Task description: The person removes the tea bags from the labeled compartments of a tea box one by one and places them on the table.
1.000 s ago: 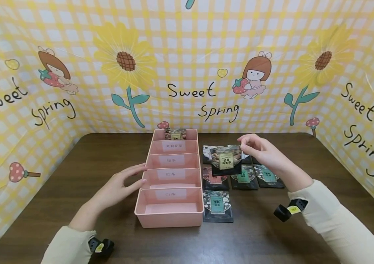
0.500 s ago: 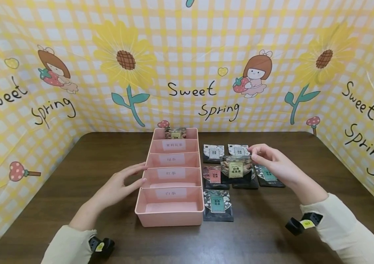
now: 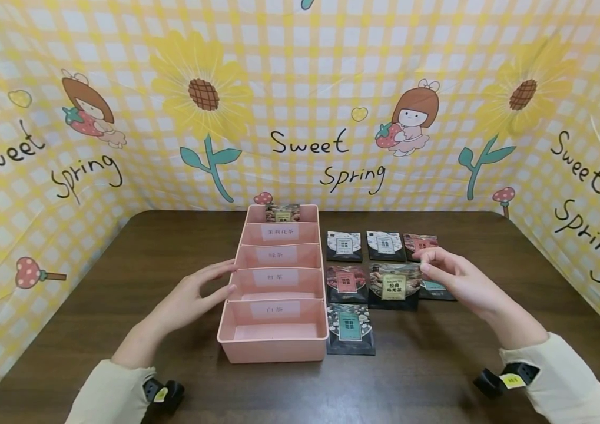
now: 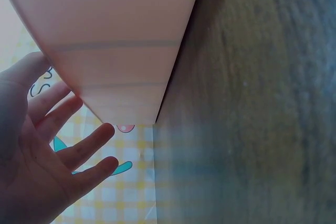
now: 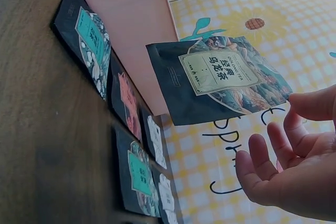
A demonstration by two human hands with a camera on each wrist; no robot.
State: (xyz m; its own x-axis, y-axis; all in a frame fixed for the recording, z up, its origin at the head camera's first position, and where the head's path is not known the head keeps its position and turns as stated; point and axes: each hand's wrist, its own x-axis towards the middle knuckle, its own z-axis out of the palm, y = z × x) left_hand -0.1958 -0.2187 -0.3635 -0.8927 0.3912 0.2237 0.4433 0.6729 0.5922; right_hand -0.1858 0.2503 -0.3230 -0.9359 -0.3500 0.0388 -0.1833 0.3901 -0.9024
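My right hand pinches an oolong tea sachet by its upper right corner, between thumb and index finger. In the right wrist view that black sachet with a cream label hangs above the sachets on the table; the other fingers are loosely bent. My left hand touches the left rim of a long pink divided box, its fingers spread and relaxed. From the left wrist view, the fingertips lie along the box's outer side. Another oolong sachet stands in the farthest compartment.
Right of the box, several sachets lie in rows: two white-topped ones, red ones, a partly covered green one and a green-labelled jasmine one. A yellow checked cloth hangs behind the brown table.
My right hand has moved right and nearer with the oolong sachet, uncovering the white-topped sachets in the back row. The left hand stays on the box rim.
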